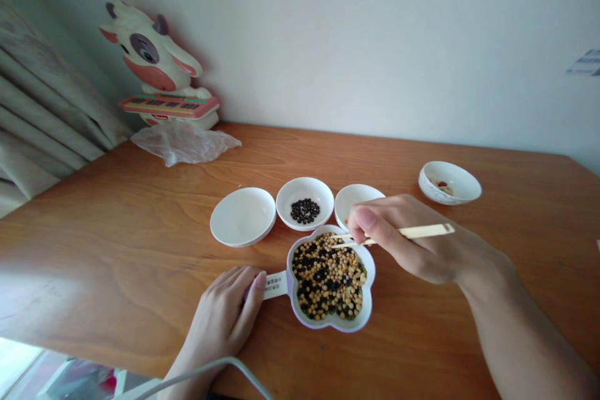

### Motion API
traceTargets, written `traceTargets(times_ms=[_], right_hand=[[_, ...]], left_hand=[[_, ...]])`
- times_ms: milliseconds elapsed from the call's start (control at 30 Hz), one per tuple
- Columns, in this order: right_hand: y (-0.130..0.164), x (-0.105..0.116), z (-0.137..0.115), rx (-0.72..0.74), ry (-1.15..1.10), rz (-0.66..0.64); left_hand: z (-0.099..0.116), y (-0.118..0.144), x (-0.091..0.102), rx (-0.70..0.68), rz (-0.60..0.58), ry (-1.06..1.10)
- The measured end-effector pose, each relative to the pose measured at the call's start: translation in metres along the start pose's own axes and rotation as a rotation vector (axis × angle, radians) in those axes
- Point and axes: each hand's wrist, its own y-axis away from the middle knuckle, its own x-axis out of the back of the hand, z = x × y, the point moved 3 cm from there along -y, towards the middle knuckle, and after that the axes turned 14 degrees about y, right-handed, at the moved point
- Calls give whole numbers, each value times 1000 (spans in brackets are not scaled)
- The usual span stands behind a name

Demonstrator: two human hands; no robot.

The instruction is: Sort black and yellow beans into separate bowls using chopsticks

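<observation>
My left hand (229, 303) is closed round the handle of a flower-shaped scoop (368, 300), which has a pale purple rim. Mixed beans (328, 275), yellowish and black with some green, fill the scoop. In my right hand (407, 237) is a pair of wooden chopsticks (422, 231), their tips among the beans at the scoop's far side. Just behind it stand three white bowls: a left bowl (244, 215) with nothing visible inside, a middle bowl (304, 186) holding black beans (305, 210), and a right bowl (359, 194) partly hidden by my right hand.
Farther right, a white bowl (450, 184) holds a few small reddish and pale pieces. A cow-shaped toy keyboard (164, 75) leans at the back left, with a crumpled plastic bag (185, 144) before it. A pale cable (225, 362) crosses the near edge of the wooden table (164, 231).
</observation>
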Motion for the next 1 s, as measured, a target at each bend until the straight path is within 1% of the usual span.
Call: traceTargets(times_ms=[133,467,633,767,1000], right_hand=[[0,-3,2,-19,9,11],[-3,-9,6,-47,-47,16],[-4,-9,6,-54,-61,22],[-3,-9,6,-39,-54,23],[-4,-6,5,-8,-90,73]], left_hand=[[0,-1,-1,1,3,-4],[3,-1,1,3,1,-19],[4,-1,1,-2,14,-25],[6,-1,2,-11,20,-36],[6,-2,2,-9,25,-48]])
